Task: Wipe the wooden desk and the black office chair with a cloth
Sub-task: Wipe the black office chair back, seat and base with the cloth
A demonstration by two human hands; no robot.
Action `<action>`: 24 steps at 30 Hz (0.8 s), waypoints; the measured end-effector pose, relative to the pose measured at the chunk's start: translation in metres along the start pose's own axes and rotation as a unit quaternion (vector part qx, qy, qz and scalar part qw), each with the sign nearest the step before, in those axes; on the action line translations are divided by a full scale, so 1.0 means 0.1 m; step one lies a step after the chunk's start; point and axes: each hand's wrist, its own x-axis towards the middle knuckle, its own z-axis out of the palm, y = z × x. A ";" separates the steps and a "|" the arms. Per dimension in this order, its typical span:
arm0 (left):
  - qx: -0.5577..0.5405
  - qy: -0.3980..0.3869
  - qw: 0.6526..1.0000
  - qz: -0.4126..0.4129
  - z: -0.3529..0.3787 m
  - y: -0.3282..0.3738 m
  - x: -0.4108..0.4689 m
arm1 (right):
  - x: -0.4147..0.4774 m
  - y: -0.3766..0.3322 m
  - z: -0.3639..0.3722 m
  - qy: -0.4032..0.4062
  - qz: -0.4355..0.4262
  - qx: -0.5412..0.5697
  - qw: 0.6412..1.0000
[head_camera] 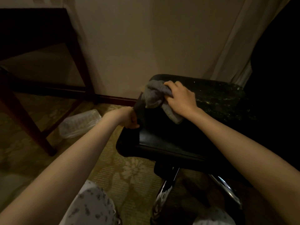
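The black office chair (pixel 165 140) fills the middle and right of the view, its shiny seat facing up and its worn, flaking part (pixel 219 98) beyond my right hand. My right hand (pixel 180 98) grips a bunched grey cloth (pixel 154 96) and holds it against the chair's upper left edge. My left hand (pixel 129 118) is curled round the chair's left edge, fingers hidden behind it. The dark wooden desk (pixel 32 30) stands at the upper left, seen from below with its legs (pixel 21 117).
A clear plastic container (pixel 79 124) lies on the patterned carpet between the desk leg and the chair. The chair's chrome base (pixel 164 197) spreads low at centre right. A beige wall and pale curtain (pixel 240 38) rise behind. My patterned trousers (pixel 92 205) show at the bottom.
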 end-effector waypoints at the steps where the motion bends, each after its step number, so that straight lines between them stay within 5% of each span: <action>1: -0.019 -0.007 1.000 0.003 0.00 0.00 -0.02 | -0.02 0.00 -0.06 0.002 -0.006 0.024 1.000; 4: -0.061 -0.048 0.997 0.005 0.00 0.08 -0.09 | -0.14 -0.01 -0.19 -0.102 -0.069 0.055 0.991; 7: -0.103 -0.108 0.989 0.001 0.03 0.19 -0.14 | -0.32 0.03 -0.08 -0.197 -0.112 -0.029 0.974; 13: -0.091 -0.187 0.978 0.021 0.13 0.40 -0.22 | -0.27 0.16 -0.02 -0.101 -0.039 -0.114 0.988; 20: 0.028 -0.281 0.954 0.098 -0.02 0.80 -0.21 | -0.40 0.19 -0.15 -0.019 0.011 -0.058 0.998; 24: 0.016 -0.164 0.978 0.128 -0.28 0.75 -0.11 | -0.45 0.23 -0.36 0.024 0.073 -0.013 0.997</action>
